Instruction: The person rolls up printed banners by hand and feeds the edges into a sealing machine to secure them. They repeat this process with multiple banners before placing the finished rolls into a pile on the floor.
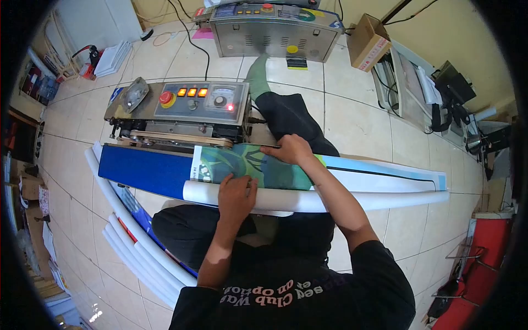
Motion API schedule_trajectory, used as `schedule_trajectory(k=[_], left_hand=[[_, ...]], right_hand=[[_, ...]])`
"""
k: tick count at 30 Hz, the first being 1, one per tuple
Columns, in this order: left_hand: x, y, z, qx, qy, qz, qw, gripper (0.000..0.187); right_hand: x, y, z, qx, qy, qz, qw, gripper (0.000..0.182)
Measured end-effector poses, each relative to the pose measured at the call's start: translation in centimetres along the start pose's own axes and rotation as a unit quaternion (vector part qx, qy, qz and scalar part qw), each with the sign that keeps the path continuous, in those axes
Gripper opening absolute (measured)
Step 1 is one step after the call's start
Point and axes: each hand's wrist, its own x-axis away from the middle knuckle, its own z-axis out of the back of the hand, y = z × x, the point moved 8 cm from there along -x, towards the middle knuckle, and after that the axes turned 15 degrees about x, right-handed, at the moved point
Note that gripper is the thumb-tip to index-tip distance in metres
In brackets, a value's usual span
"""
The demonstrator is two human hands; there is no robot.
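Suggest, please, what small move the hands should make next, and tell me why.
Perhaps ease the upper edge of the printed sheet toward the tan belt of the machine with the right hand: it is at that edge, near the belt's right end; the orange switches glow; and the left hand rests where the sheet meets the white roll.

Floor (357, 118): pale square tiles, thin darker joints.
Wall (476, 36): cream-yellow, upper right.
Panel (93, 27): pale bluish-white, upper left.
Red surface (492, 242): right edge, kind unclear.
Light: bright; small glare (94, 315) on tiles, lower left.
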Motion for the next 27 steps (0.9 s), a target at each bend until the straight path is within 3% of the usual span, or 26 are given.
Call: schedule_trajectory(k=[4,6,12,16,17,18,19,21,22,25,27], left_hand=[[0.1,-0.4,1.5,-0.007,0.065,-0.051,0.997,0.01],[0.2,-0.8,1.9,-0.011,0.078,-0.052,0.996,0.011],[0.1,-2.8,3.5,0.024,0.117,-0.009,0.993,0.009],[-0.1,-4.3,4.5,-0.031,0.121,0.007,0.992,0.013],[-0.1,-4.4,4.8,-0.076,0.124,-0.003,0.989,0.018],[-0.1,-5.7,4.8,-0.069,0.093,0.052,0.992,0.033],[-0.2,-5.8,4.8,-0.064,0.093,0.052,0.992,0.033],[-0.2,-5.9,6.4,-0.172,0.158,0.07,0.97,0.048],[0.2,-8.0,6.4,-0.194,0.141,0.124,0.963,0.064],[0.9,-10.9,7.2,-0.224,0.177,0.163,0.945,0.07],[1.0,-12.4,7.3,-0.241,0.149,0.194,0.939,0.076]], right_hand=[[-0.5,-0.4,-0.5,-0.029,-0.01,0.057,0.998,0.072],[-0.5,-0.4,-0.3,-0.079,0.08,0.172,0.979,0.057],[2.2,4.5,-0.2,-0.14,0.035,0.242,0.959,0.031],[4.5,10.0,-0.7,-0.166,0.016,0.18,0.969,0.025],[5.1,11.1,-0.7,-0.163,0.021,0.163,0.973,0.024],[5.6,11.9,-0.6,-0.168,0.019,0.147,0.975,0.025],[5.9,12.9,-1.0,-0.165,0.018,0.144,0.976,0.025],[6.1,15.0,-1.5,-0.188,0.054,0.145,0.97,0.023],[6.3,15.4,-1.6,-0.185,0.053,0.143,0.971,0.023],[6.8,17.4,-2.0,-0.204,0.061,0.104,0.971,0.021],[6.8,18.6,-2.2,-0.245,0.069,0.069,0.964,0.021]])
